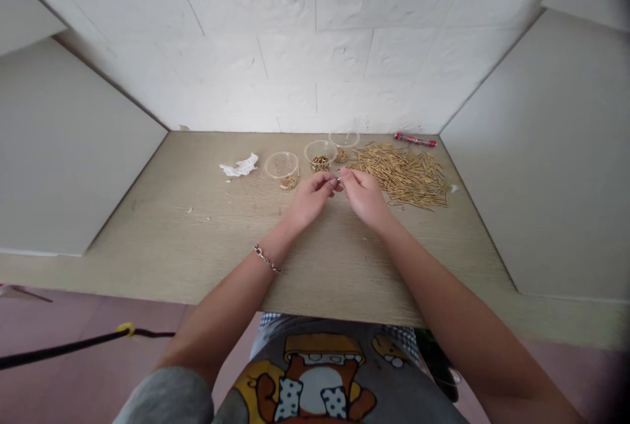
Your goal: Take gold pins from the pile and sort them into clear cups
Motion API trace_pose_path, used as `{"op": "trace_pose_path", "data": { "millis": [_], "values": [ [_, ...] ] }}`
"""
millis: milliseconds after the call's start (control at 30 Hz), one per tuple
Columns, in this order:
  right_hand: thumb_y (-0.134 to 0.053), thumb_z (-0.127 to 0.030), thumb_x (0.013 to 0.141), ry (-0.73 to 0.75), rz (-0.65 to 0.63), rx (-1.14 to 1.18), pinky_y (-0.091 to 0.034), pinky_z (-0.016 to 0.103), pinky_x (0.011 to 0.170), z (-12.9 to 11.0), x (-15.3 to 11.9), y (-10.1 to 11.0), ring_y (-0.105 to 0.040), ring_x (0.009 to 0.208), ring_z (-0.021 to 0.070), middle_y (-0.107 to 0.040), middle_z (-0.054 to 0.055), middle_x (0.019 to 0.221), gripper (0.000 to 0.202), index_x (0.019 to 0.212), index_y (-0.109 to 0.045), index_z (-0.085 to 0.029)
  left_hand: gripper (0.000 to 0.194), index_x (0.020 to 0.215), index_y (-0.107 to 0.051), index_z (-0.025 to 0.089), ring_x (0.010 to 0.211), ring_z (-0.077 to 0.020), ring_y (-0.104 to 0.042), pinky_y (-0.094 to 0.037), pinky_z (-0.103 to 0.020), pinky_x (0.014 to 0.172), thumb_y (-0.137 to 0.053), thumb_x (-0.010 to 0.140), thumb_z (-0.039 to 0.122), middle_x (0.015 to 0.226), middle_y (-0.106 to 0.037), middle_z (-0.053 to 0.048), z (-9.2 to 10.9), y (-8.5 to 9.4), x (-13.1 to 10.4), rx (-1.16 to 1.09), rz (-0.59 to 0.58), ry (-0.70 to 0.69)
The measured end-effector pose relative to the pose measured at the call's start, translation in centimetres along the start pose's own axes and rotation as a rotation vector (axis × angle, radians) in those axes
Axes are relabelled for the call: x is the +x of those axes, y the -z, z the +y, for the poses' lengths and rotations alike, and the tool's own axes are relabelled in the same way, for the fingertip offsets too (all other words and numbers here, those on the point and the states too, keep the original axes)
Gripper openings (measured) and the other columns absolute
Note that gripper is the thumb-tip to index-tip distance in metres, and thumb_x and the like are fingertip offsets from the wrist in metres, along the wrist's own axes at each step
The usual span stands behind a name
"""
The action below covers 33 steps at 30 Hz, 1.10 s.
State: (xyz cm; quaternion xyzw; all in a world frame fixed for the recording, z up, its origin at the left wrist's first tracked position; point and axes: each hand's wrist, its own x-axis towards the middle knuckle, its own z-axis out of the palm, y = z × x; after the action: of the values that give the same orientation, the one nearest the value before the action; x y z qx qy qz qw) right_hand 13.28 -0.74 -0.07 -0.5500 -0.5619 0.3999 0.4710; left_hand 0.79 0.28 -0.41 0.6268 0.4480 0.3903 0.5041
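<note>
My left hand (314, 197) and my right hand (365, 197) meet fingertip to fingertip over the middle of the table. Both are closed in a pinch around a tiny shiny metal piece (339, 180), mostly hidden by the fingers. Just beyond them stands a clear plastic cup (321, 150) holding small dark-gold parts. A second clear cup (281, 163), left of my left hand, has light-gold bits at its bottom. Behind my right hand is a third clear cup (344, 140) with some gold pieces. A wide heap of thin gold metal pins (406, 174) spreads to the right of my right hand.
A crumpled white tissue (239, 165) lies at the left on the wooden table (162, 227). Behind the heap is a red wrapped roll (415, 140). Grey panels (63, 148) enclose both sides, with a white wall (295, 50) behind. Small scraps dot the tabletop.
</note>
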Motion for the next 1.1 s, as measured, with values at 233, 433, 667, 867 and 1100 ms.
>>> {"op": "trace_pose_path", "data": {
  "millis": [233, 433, 667, 867, 1100],
  "values": [
    [-0.047, -0.041, 0.079, -0.154, -0.101, 0.185, -0.023, 0.023, 0.041, 0.76, 0.51, 0.15, -0.030, 0.039, 0.0070, -0.033, -0.006, 0.043, 0.037, 0.052, -0.034, -0.021, 0.015, 0.079, -0.056, 0.014, 0.069, -0.0094, -0.051, -0.041, -0.025, 0.069, -0.046, 0.080, 0.026, 0.076, -0.060, -0.002, -0.32, 0.06, -0.03, 0.018, -0.022, -0.025],
    [-0.049, -0.035, 0.076, -0.266, -0.177, 0.374, -0.015, 0.022, 0.036, 0.15, 0.38, 0.11, -0.020, 0.035, 0.0047, -0.026, -0.008, 0.041, 0.035, 0.050, -0.030, -0.020, 0.016, 0.077, -0.056, 0.015, 0.069, -0.0102, -0.050, -0.041, -0.025, 0.068, -0.047, 0.079, 0.027, 0.074, -0.059, -0.001, -0.17, 0.01, -0.11, 0.004, -0.027, -0.036],
    [-0.050, -0.043, 0.076, -0.258, -0.177, 0.365, -0.016, 0.022, 0.036, 0.31, 0.35, 0.04, -0.021, 0.036, 0.0048, -0.027, -0.008, 0.042, 0.038, 0.052, -0.031, -0.021, 0.016, 0.077, -0.057, 0.015, 0.072, -0.0108, -0.051, -0.041, -0.025, 0.070, -0.046, 0.080, 0.026, 0.074, -0.059, -0.001, -0.29, 0.07, -0.10, 0.035, -0.027, -0.051],
    [-0.048, -0.045, 0.078, -0.231, -0.174, 0.322, -0.017, 0.022, 0.037, 0.25, 0.31, 0.18, -0.021, 0.036, 0.0049, -0.026, -0.008, 0.042, 0.039, 0.052, -0.032, -0.020, 0.016, 0.077, -0.059, 0.014, 0.074, -0.0116, -0.052, -0.040, -0.026, 0.072, -0.047, 0.080, 0.025, 0.077, -0.061, -0.002, -0.16, 0.11, -0.09, 0.115, -0.027, -0.073],
    [-0.047, -0.047, 0.079, -0.172, -0.151, 0.220, -0.021, 0.022, 0.038, 1.10, 0.49, 0.30, -0.027, 0.037, 0.0063, -0.033, -0.007, 0.042, 0.038, 0.054, -0.037, -0.020, 0.019, 0.077, -0.060, 0.014, 0.068, -0.0119, -0.051, -0.040, -0.025, 0.066, -0.046, 0.080, 0.026, 0.070, -0.060, -0.001, 0.17, 0.17, -0.30, 0.244, 0.010, -0.075]
  ]
}}
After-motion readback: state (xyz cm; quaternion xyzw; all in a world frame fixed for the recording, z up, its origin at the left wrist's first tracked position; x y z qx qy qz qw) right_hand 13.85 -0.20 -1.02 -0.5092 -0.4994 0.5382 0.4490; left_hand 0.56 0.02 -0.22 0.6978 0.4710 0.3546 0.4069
